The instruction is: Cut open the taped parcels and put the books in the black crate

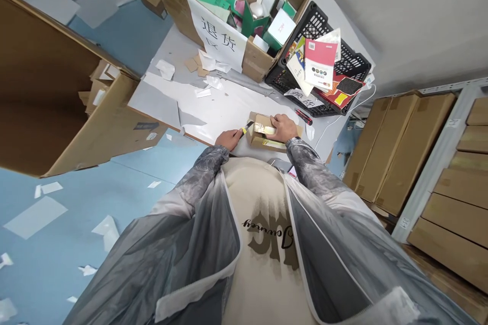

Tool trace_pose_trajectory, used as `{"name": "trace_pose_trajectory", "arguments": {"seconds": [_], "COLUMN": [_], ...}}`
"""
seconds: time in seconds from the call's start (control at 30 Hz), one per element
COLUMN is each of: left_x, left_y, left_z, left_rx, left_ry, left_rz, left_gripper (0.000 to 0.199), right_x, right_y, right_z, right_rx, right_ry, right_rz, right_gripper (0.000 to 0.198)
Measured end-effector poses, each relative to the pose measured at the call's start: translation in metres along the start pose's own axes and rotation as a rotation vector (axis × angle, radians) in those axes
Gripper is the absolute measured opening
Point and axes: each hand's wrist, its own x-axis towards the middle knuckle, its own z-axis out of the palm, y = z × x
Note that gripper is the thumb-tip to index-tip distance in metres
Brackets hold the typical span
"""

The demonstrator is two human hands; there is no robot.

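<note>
A small cardboard box (257, 138) lies at the near edge of the white table, with shiny tape and a yellowish strip across its top. My right hand (284, 128) grips it from above and the right, fingers bent over the top. In my left hand (227, 139) is a yellow-and-black utility knife (246, 128), its tip at the left end of the box. Whether the blade touches the cardboard, I cannot tell. Just beyond my right hand lies a slim red-and-black tool (304, 117).
A large carton (259, 65) of green and white boxes stands at the back, beside a black crate (274, 78) with booklets. Another big carton (114, 124) is at left. Paper scraps (165, 68) litter the table and blue floor (129, 198). Shelved boxes (400, 152) stand right.
</note>
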Motion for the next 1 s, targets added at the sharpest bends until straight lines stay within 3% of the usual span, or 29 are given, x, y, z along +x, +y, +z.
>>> {"name": "trace_pose_trajectory", "arguments": {"seconds": [0.17, 0.4, 0.67, 0.73, 0.87, 1.0], "left_x": [-0.001, -0.01, -0.01, -0.014, -0.028, -0.039], "left_y": [0.001, -0.002, -0.004, -0.008, -0.02, -0.028], "left_z": [-0.004, -0.014, -0.022, -0.021, -0.016, -0.017], "left_rx": [0.031, -0.042, 0.382, 0.448, 0.542, 0.54], "left_ry": [-0.016, -0.104, -0.101, -0.151, -0.261, -0.308], "left_rz": [0.026, -0.043, 0.07, 0.072, 0.072, 0.09], "left_gripper": [0.074, 0.078, 0.076, 0.075, 0.069, 0.07], "right_x": [-0.013, -0.023, -0.022, -0.02, -0.016, -0.009], "right_y": [-0.012, -0.036, -0.051, -0.05, -0.029, -0.005], "right_z": [0.011, 0.021, 0.017, 0.015, 0.009, 0.004], "right_rx": [0.011, 0.014, 0.003, 0.037, 0.315, 0.417], "right_ry": [0.0, -0.013, -0.093, -0.09, -0.021, 0.02], "right_rz": [0.047, 0.072, 0.092, 0.109, 0.23, 0.307], "right_gripper": [0.09, 0.09, 0.089, 0.082, 0.043, 0.055]}}
